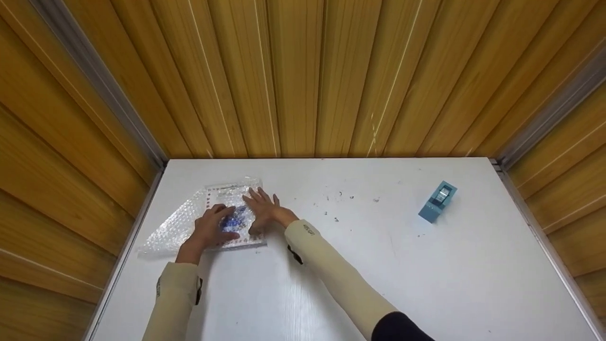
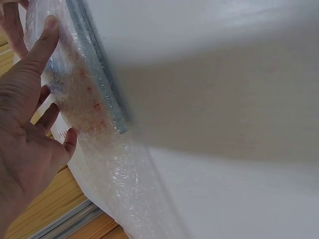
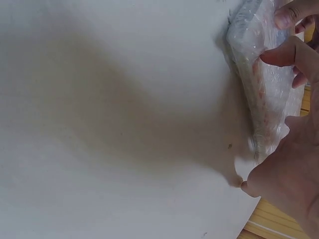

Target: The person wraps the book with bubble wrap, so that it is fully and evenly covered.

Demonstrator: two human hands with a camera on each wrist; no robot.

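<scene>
A flat rectangular item [image 1: 219, 195] with a red-marked border and a blue centre lies under clear bubble wrap [image 1: 177, 225] at the table's left. My left hand [image 1: 207, 232] rests on its left part, thumb and fingers spread over the wrap. On its right part lies my right hand [image 1: 266, 211], fingers extended. In the left wrist view the left hand [image 2: 30, 114] touches the wrap [image 2: 124, 174] with its thumb. The right wrist view shows the right hand [image 3: 294, 159] beside the wrapped edge [image 3: 259, 94], its thumb on the wrap.
A small teal box [image 1: 430, 211] with a dark and silver item in it stands on the right of the white table [image 1: 378, 265]. Small dark marks dot the table's middle. Wood-patterned panels [image 1: 293, 80] rise behind and at both sides.
</scene>
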